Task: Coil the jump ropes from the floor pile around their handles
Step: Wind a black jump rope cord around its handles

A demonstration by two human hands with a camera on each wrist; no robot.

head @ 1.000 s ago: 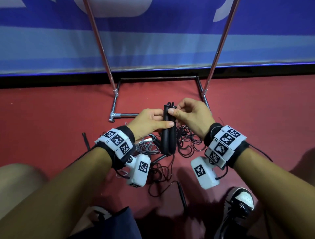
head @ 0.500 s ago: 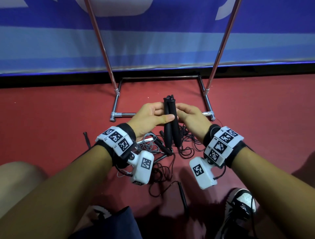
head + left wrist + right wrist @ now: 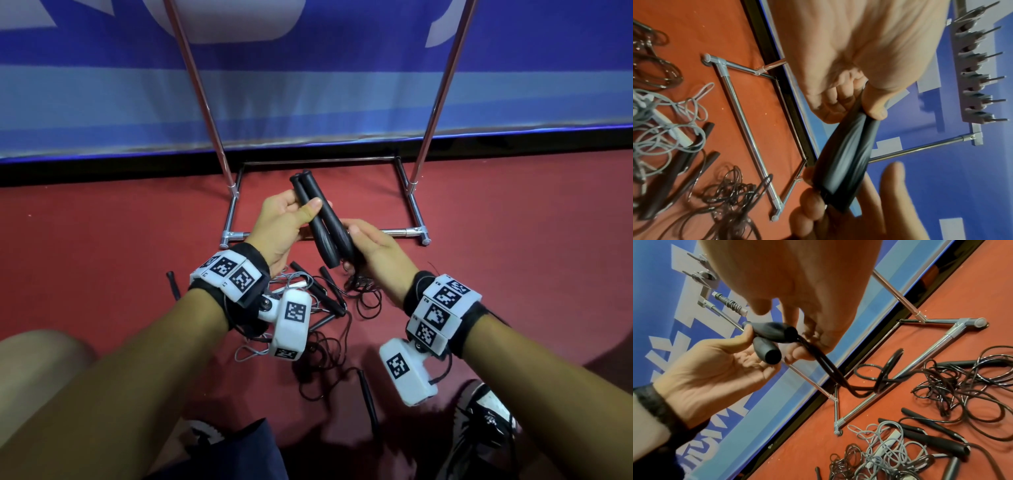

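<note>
- Left hand [image 3: 286,222] grips the paired black handles [image 3: 320,222] together, thumb pressed across them
- Right hand [image 3: 375,251] pinches their black cord [image 3: 830,369] just below the handle ends
- Tangled rope pile [image 3: 329,308] on the red floor [image 3: 102,257]

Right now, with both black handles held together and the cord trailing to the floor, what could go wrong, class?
1. The held rope's cord runs down into the floor pile; coiling may drag other ropes up, perhaps the grey rope.
2. The left hand only pinches the handles; they might twist apart.
3. The right hand grips near the handle ends, so its fingers could get wrapped in.
</note>
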